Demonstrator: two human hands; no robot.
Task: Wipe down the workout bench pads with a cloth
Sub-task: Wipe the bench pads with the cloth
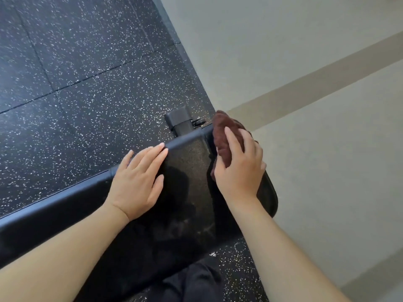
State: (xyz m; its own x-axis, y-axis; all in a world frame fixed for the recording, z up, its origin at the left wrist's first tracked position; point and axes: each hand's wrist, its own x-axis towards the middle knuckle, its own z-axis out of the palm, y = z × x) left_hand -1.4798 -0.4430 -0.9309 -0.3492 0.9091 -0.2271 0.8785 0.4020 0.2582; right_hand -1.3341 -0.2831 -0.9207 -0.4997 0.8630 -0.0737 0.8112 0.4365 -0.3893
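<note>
A black workout bench pad (187, 171) runs from the lower left up to the centre right, its glossy top reflecting my arms. My left hand (139, 182) lies flat on the pad's far edge, fingers spread and holding nothing. My right hand (239, 168) presses a bunched dark brown cloth (222, 136) against the pad's right end. A second rounded pad edge (270, 192) shows past my right wrist.
Black rubber floor tiles (87, 73) with white flecks cover the left and top. A black bench foot (181, 123) stands on the floor beyond the pad. A beige wall (305, 62) with a tan stripe fills the right. Dark trousers (196, 284) show at the bottom.
</note>
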